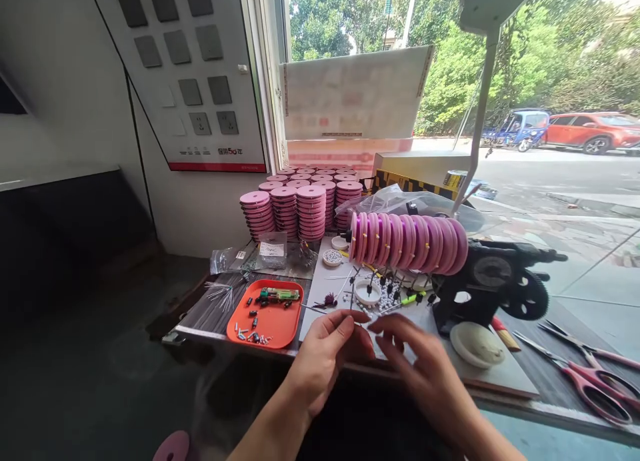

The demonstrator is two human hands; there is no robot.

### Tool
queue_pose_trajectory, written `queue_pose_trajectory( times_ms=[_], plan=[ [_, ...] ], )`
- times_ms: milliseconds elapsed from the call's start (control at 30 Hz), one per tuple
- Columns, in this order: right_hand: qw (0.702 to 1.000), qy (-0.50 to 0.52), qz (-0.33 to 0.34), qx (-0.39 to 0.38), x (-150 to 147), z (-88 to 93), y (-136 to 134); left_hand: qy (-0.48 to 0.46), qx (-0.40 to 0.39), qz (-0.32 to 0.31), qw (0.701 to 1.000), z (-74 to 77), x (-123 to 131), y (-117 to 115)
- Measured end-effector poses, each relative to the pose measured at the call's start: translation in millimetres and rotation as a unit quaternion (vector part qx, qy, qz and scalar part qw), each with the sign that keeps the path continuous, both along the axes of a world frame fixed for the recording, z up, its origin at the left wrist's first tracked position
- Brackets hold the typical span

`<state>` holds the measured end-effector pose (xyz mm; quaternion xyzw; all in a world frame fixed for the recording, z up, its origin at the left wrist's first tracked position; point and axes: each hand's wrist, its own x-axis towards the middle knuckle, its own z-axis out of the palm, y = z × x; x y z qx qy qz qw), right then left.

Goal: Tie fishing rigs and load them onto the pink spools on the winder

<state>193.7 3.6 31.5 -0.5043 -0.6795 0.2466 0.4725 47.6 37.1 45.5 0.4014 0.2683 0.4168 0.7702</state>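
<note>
Pink spools (407,242) sit just behind my L hand (325,354) & R hand (420,371), both narrow at the bench (547,381) edge, can't tell what's pinched – I'd keep fingertips close, wrists steady.

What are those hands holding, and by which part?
Cannot tell. The left hand and right hand pinch close together over the table edge; anything between them is too small to see.

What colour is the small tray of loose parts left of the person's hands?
The tray is plain bright orange, shown best in the head view.
</note>
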Motion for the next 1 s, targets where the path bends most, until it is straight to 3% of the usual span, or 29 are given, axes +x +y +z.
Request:
queue_pose_trajectory(
  times_ms=[67,167,267,367,833,1000],
  plan=[
    [0.992,0.110,0.008,-0.063,-1,18.2,9,-0.032,-0.027,-0.031,0.999,2.4,-2,-6],
    [0.942,0.280,0.084,-0.167,-10,39.4,27,-0.049,-0.047,-0.043,0.997,4.1,-5,-12],
    [0.891,0.388,0.123,-0.201,-20,45.6,39,-0.051,-0.072,-0.035,0.996,3.5,-9,-18],
    [0.864,0.431,0.140,-0.219,-24,43.0,41,-0.044,-0.087,-0.043,0.994,0.4,-12,-25],
    [0.859,0.435,0.143,-0.230,-19,37.0,40,-0.027,-0.137,-0.043,0.989,-23.2,-19,-48],
    [0.860,0.437,0.143,-0.222,-18,36.1,42,-0.044,-0.145,-0.042,0.988,-23.6,-20,-51]
  ],
)
